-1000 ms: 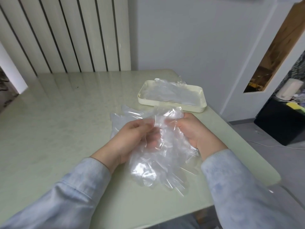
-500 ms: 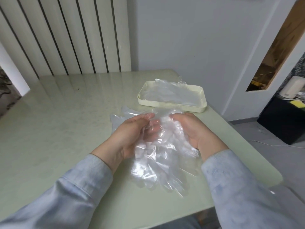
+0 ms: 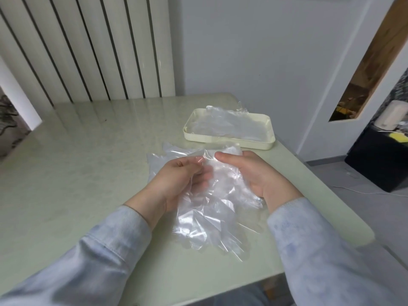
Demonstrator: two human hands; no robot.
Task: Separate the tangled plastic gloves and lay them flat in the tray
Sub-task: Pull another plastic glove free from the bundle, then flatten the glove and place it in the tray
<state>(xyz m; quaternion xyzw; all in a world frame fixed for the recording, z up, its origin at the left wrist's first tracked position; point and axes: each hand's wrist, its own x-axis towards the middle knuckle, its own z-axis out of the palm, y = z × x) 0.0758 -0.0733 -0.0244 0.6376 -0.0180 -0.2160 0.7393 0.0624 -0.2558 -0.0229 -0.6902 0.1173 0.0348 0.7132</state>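
Note:
A crumpled bundle of clear plastic gloves hangs between my hands above the near part of the pale green table. My left hand pinches the bundle's upper edge with thumb and fingers. My right hand curls round the same edge from the right. More clear glove film lies flat on the table behind my left hand. A cream rectangular tray stands beyond my hands, with flat clear gloves in it.
The table's right edge runs close beside my right forearm, with grey floor beyond. A ribbed white panel and a plain wall stand behind the table. A black cabinet sits far right.
Both hands have shifted their hold along the bundle's top edge. The fingertips now meet closer together, and the film between them is spread a little wider.

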